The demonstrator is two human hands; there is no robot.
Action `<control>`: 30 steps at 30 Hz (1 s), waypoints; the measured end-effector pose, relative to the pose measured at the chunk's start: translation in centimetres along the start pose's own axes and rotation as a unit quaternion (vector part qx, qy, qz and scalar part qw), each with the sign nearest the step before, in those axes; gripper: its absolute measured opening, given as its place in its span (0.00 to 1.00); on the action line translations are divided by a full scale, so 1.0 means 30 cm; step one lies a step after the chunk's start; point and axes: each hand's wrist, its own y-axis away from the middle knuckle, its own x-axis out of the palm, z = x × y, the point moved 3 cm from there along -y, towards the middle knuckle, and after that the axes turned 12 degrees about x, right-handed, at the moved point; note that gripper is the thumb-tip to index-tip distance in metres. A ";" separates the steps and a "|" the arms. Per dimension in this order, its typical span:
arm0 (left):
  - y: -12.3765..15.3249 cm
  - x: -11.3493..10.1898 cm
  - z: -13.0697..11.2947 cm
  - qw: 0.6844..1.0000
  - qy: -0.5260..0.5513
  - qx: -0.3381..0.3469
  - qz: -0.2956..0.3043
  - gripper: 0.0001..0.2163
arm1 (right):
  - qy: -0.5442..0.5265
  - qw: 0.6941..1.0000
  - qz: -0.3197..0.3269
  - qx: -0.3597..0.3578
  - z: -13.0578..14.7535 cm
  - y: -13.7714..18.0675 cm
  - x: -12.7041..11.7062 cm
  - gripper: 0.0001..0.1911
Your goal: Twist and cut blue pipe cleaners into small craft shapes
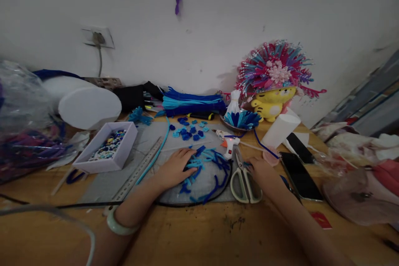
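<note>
My left hand (174, 168) lies palm down on a grey mat (156, 162), its fingers stretched over a loose pile of blue pipe-cleaner pieces (207, 166). A pale green bangle (120, 224) circles that wrist. My right hand (264, 172) rests on the wooden table (199, 232) beside a pair of scissors (245, 178) with pale handles. Its fingers curl near a thin dark blue strand (263, 145) and a small pink disc (270, 156); what they hold is hidden. A white glue gun (228, 141) lies just beyond the pile.
A white box of beads (107, 147), a metal ruler (139, 172) and small blue flowers (190, 131) sit on the mat. Two phones (301, 172) lie at the right. A yellow toy under a feathery headdress (274, 70), bundled blue pipe cleaners (193, 104) and a white foam block (89, 108) line the wall.
</note>
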 end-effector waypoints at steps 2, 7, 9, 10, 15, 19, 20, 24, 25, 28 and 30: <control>-0.004 -0.011 0.001 1.000 -0.008 0.018 0.003 0.17 | 0.012 1.000 0.009 0.018 0.002 -0.011 -0.016 0.12; -0.013 -0.018 0.016 1.000 -0.018 0.020 0.006 0.10 | -0.031 0.994 -0.104 0.019 0.108 0.019 -0.112 0.09; -0.017 -0.018 0.017 1.000 -0.020 0.012 0.006 0.09 | -0.046 0.994 -0.080 -0.058 0.188 0.030 -0.113 0.06; -0.017 -0.020 0.015 1.000 -0.017 0.008 0.005 0.09 | -0.039 0.991 -0.056 -0.115 0.231 0.033 -0.104 0.05; -0.008 -0.049 -0.013 0.999 0.021 0.014 -0.029 0.13 | 0.042 0.985 0.024 -0.167 0.337 -0.026 -0.040 0.08; 0.002 -0.064 -0.014 0.997 -0.037 -0.050 -0.037 0.25 | 0.049 0.991 0.021 -0.124 0.343 -0.082 -0.040 0.14; 0.004 -0.064 -0.008 0.996 -0.050 -0.067 -0.039 0.27 | 0.038 0.991 0.021 -0.125 0.345 -0.085 -0.043 0.15; 0.007 -0.044 0.021 0.995 -0.047 -0.078 -0.048 0.30 | -0.031 0.986 0.026 -0.161 0.372 -0.063 -0.043 0.19; 0.008 -0.039 0.031 0.994 -0.043 -0.081 -0.052 0.30 | -0.046 0.983 0.022 -0.175 0.385 -0.056 -0.038 0.20; 0.013 -0.031 0.059 0.990 -0.014 -0.111 -0.080 0.28 | -0.100 0.971 -0.013 -0.217 0.431 -0.049 -0.019 0.21; 0.016 -0.032 0.073 0.983 0.040 -0.137 -0.112 0.25 | -0.159 0.962 -0.026 -0.220 0.462 -0.054 -0.004 0.22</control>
